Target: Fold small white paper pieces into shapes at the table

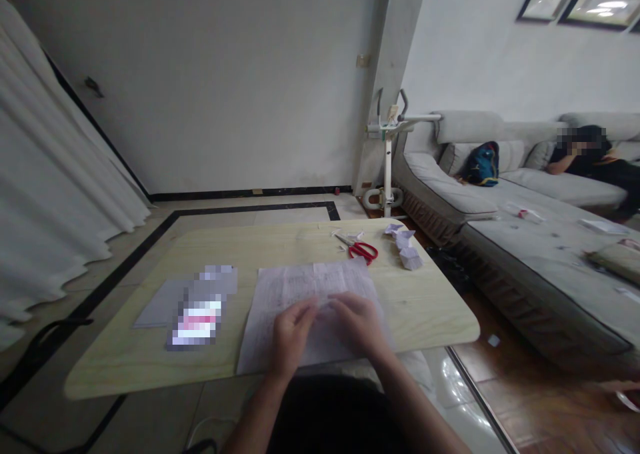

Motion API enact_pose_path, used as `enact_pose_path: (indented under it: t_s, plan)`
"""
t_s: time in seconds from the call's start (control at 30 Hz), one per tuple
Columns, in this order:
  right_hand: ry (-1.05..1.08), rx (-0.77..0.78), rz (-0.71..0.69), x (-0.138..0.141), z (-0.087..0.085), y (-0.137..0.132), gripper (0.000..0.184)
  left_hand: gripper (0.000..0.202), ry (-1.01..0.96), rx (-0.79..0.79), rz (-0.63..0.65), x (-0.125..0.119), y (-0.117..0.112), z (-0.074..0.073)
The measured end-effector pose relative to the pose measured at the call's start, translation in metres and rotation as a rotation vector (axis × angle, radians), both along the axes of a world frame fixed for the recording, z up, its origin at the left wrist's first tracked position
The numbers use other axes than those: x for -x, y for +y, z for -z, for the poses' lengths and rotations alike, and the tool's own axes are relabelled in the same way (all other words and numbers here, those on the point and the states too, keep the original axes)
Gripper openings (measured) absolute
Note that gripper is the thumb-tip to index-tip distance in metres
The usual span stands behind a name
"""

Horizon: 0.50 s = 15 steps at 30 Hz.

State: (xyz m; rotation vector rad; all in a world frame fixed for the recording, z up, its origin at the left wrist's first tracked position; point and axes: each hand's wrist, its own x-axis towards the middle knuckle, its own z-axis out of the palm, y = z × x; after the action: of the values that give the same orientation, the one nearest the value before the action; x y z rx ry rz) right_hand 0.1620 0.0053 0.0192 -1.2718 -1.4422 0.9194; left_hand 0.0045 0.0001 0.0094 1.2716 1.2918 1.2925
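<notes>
The left hand [293, 331] and the right hand [359, 321] are bare. The forearms [405, 394] are bare along their visible length and taper toward the hands. The garment [327, 417] is black and uniform; seams and cut are too dark to distinguish.

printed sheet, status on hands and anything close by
Left hand and right hand over printed sheet, grip unclear. Sheet spread on table. Red-handled scissors by its far edge.

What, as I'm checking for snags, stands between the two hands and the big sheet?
Nothing visible: left hand and right hand are both at the sheet. The scissors lie by its far edge, out of the way. What the hands pinch, if anything, is blurred.
</notes>
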Motion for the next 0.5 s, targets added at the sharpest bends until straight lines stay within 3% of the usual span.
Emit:
enact_pose_path:
  t_s: [0.5]
  plan:
    - [-0.004, -0.003, -0.011, -0.0008, 0.0016, 0.0001, 0.019, 0.026, -0.012, 0.013, 0.006, 0.0004, -0.0001, 0.0009]
